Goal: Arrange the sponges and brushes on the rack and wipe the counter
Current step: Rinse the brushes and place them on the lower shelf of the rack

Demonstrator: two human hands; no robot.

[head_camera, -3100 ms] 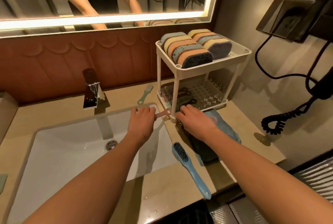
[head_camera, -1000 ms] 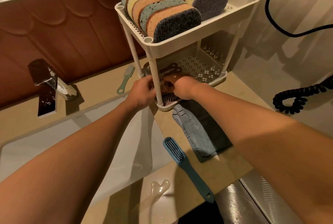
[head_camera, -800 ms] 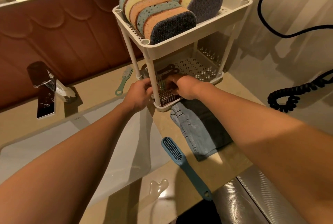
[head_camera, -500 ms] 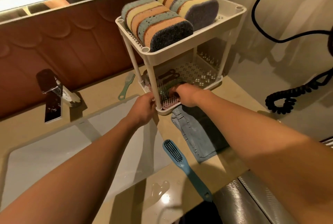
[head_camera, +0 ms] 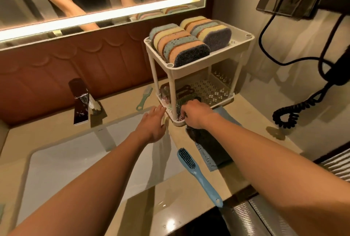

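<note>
- Saw the left hand [head_camera: 153,122] over the far right corner of the sink [head_camera: 75,160], palm down, fingers [head_camera: 161,109] straight and a little apart, gripping nothing.
- Found its fingertips just beside the front left corner of the rack [head_camera: 171,84], which stood at 1 o'clock from the palm; could not tell whether touching it.
- Saw the right hand [head_camera: 196,115] at the front corner of the lower tray [head_camera: 214,91], fingers [head_camera: 183,111] curled down onto the heads of the brushes [head_camera: 186,93] lying there.
- Could not tell whether pinching one brush or only resting on them, the tips being hidden.
- Found those brushes side by side in the left part of the lower tray, heads near the hand, handles pointing to about 1 o'clock.
- Found the upper tray [head_camera: 217,55] filled with sponges [head_camera: 180,48] in two rows, standing on edge and pressed one against another, the second row at 1 o'clock from the first.
- Noted a blue brush [head_camera: 197,171] on the counter [head_camera: 251,122] at 6 o'clock from the right hand, bristles up, handle toward 5 o'clock, well apart from both hands.
- Noted a green brush [head_camera: 144,98] on the counter at 11 o'clock from the left hand, near the rack's left side, untouched.
- Noted a cloth [head_camera: 214,152] flat on the counter, partly under the right forearm, just beside the blue brush.
- Noted the faucet [head_camera: 81,101] at 10 o'clock from the left hand.
</note>
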